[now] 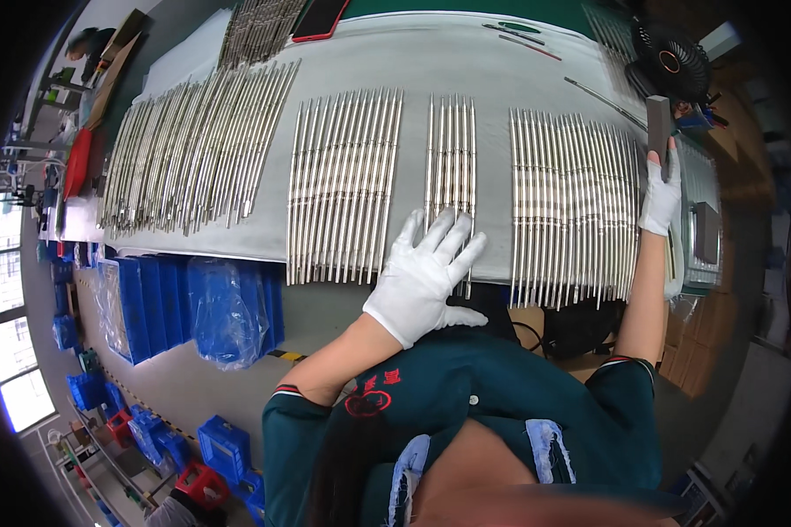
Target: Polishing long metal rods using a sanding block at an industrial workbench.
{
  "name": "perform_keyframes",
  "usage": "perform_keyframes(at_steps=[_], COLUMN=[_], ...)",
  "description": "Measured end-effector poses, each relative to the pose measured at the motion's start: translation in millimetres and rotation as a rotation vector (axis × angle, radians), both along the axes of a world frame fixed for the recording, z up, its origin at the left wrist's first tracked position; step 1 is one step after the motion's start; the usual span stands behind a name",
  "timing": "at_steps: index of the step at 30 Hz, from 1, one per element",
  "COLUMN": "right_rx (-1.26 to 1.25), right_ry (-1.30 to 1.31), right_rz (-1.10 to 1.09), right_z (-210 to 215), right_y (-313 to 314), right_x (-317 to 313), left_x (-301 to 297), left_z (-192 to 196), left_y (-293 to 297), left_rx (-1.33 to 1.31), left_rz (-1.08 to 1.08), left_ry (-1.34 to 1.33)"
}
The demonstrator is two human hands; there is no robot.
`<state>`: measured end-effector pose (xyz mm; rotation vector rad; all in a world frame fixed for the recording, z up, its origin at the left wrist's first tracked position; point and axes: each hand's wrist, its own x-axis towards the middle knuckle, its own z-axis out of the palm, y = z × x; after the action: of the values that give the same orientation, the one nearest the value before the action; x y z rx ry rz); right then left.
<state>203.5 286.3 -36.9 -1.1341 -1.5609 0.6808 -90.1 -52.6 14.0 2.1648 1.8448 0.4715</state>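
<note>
My left hand (426,279), in a white glove, is open with its fingers spread. Its fingertips lie over the lower ends of a narrow group of slim silver metal rods (451,158). Out to the right, my right hand (661,200) wears a white glove with some fingertips bare. It grips a grey rectangular block (658,127), raised at the table's right end. Between my hands lies a wider row of similar rods (576,202). Left of the narrow group is another row (343,180), and a larger, looser row (198,145) spreads farther left.
A pale cloth (479,70) covers the table. At the back are a red-edged phone (321,19) and a few thin tools (523,39). A black fan (671,61) stands at the far right. Blue bins (154,307) sit below the front edge, beside clear plastic wrap (226,321).
</note>
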Motion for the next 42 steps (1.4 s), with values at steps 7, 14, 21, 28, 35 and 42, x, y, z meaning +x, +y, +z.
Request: perform_keyframes(at_steps=[7,14,21,28,35,42], right_rx=[-0.051,-0.025,0.04,-0.007,-0.025,0.009], right_ry=[0.085,0.087,0.017,0.09,0.025,-0.047], right_rz=[0.013,0.025,0.025,0.047,0.011,-0.027], right_z=[-1,-2,-5,-11,-4,-1], right_y=[1,1,5,9,4,2], right_x=[0,-1,3,4,2,3], left_x=[-6,15,4,-63,-56,-25], left_z=[2,-3,0,8,-5,-1], left_y=[8,17,14,-36,-41,-20], left_rx=[-0.04,-0.017,0.001,0.037,-0.061,-0.018], left_rz=[0.156,0.133,0.07,0.378,0.329,0.201], left_ry=[0.185,0.13,0.046,0.359,0.264,0.142])
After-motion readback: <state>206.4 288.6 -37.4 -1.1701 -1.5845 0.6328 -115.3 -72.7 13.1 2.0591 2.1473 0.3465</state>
